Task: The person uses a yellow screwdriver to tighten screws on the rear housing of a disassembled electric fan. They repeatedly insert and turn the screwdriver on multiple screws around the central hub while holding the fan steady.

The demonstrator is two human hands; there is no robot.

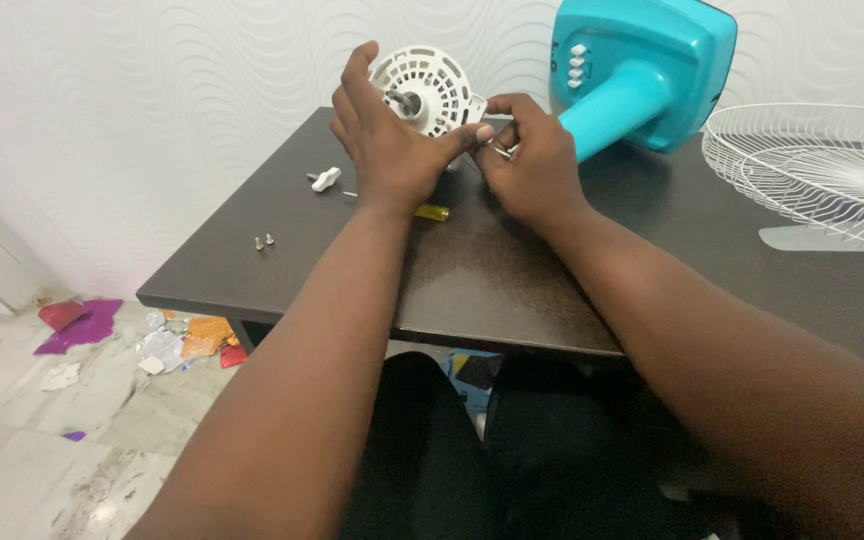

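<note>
My left hand (pixel 387 150) grasps the white fan motor housing (pixel 430 88) at table (pixel 512 280) 12 o'clock; my right hand (pixel 532 160) pinches its edge. Two screws (pixel 264 241) at 9 o'clock.

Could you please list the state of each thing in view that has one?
Motor housing: lying on the table, shaft bare, no blade fitted.
Fan base: tipped on its side.
Grille: detached, lying flat.
Screws: loose.
White knob: removed.
Left hand: gripping the housing.
Right hand: pinching at the housing's edge.
</note>
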